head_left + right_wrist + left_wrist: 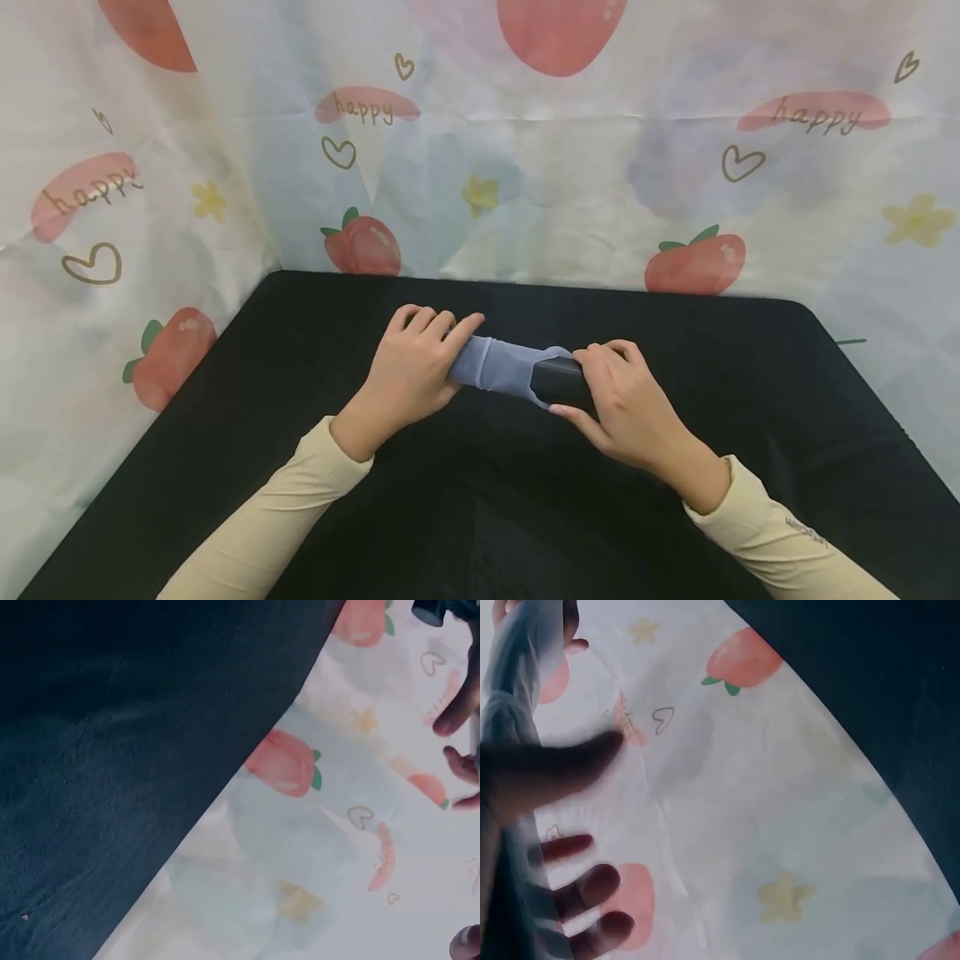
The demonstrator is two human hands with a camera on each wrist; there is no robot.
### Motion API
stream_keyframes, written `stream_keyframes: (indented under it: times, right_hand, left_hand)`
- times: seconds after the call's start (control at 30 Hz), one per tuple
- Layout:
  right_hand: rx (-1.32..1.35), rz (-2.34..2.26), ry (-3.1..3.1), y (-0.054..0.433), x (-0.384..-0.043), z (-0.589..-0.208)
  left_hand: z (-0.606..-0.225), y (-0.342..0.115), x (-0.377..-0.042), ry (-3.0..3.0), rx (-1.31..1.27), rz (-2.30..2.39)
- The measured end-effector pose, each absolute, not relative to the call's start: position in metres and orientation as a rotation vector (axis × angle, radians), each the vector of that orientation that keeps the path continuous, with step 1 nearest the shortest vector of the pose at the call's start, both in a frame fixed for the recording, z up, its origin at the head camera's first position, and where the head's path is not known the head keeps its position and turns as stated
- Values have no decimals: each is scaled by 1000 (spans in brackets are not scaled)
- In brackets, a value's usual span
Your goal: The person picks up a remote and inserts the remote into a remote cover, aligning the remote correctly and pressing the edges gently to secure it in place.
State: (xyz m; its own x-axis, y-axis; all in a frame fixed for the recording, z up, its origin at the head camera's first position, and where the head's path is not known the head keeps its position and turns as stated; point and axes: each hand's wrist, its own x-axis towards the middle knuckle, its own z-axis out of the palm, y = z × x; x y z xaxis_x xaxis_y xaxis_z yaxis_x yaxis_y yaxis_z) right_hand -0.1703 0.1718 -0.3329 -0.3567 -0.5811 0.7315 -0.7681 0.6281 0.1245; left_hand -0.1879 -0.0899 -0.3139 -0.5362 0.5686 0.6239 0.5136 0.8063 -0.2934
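Observation:
In the head view, a blue-grey cloth sleeve runs between the two hands, with a raised seam across it. From its open right end shows a black, smooth, bar-like object, whose exact kind I cannot tell. The left hand grips the sleeve's left end, fingers over the top. On the other side, the right hand holds the black object at the sleeve's opening, its thumb by the lower rim. Along the left edge of the left wrist view, the sleeve appears long, with curled fingers around its lower part.
A black-covered table lies under both hands, which are raised above it. Behind and at the sides hangs a pale cloth backdrop printed with strawberries, flowers and hearts, close against the table's back edge.

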Motion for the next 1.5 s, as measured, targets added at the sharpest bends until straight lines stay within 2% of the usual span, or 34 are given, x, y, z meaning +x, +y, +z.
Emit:
stream_keyframes:
  times: [0.57,0.97,1.5]
  right_hand:
    - [1207,229,-2214,185,-177,-296]
    - [1507,16,-2062,177,-192,-312]
    - [1510,47,-1958,192,-187,-311]
  left_hand:
    - [-320,-90,-196,-2150,-920,136]
    - [-331,-89,-193,-2185,-981,186]
    - [-339,-96,-190,-2193,-1037,140]
